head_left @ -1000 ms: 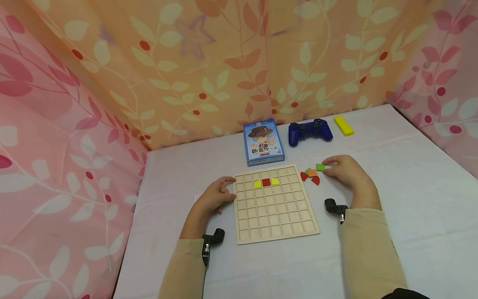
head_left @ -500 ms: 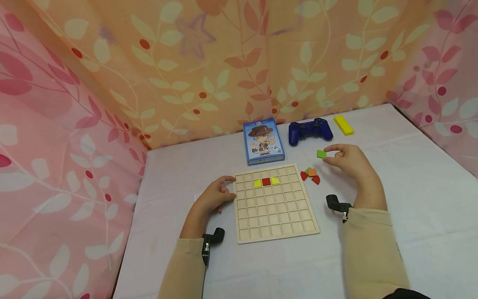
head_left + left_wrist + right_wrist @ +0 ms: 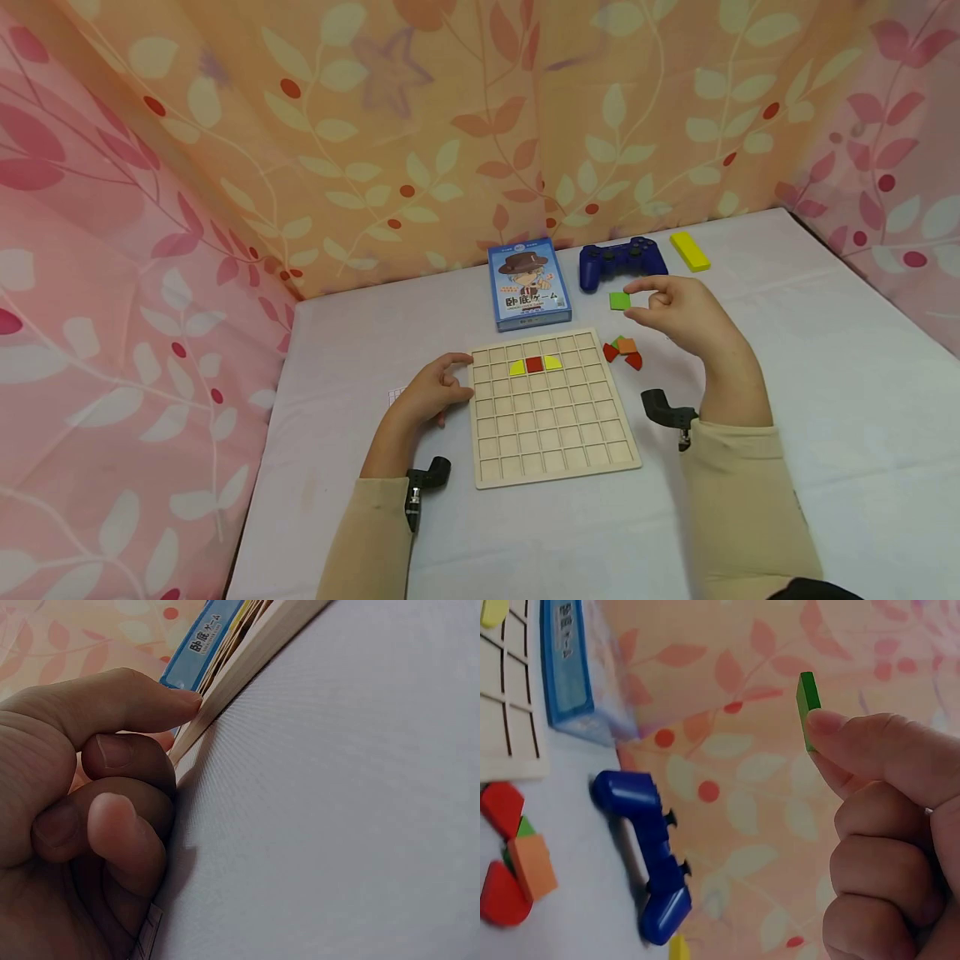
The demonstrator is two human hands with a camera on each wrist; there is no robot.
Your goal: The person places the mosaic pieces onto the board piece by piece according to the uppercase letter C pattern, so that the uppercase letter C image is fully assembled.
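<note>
Fingers of your right hand (image 3: 678,312) pinch the green square tile (image 3: 619,301) at their tips, held in the air above the counter (image 3: 787,400), at about 1 o'clock from the wooden grid board (image 3: 553,408) and just in front of the blue game controller (image 3: 622,263). From your head camera the tile shows its broad square face, nearly flat. Your right wrist camera shows what that view hides: the tile (image 3: 808,711) seen edge-on, a thin slab with its long edge running up and down in that frame, clamped at its lower end by a fingertip (image 3: 832,727) while the other fingers curl below. That same view also catches the loose pile of red, orange and green pieces (image 3: 514,862) lying on the counter beside the board's edge.

Your right forearm rises from 5 o'clock, wrist lifted off the counter, hand turned toward 10 o'clock.

Your left hand (image 3: 431,392) rests at the board's 9 o'clock edge. The head view shows only a loosely bent hand there; the left wrist camera shows the fingers (image 3: 112,705) curled, one fingertip touching the board's edge (image 3: 247,664) and the rest folded under, gripping nothing. The blue card box (image 3: 528,284) sits beyond the board at 12 o'clock.
</note>
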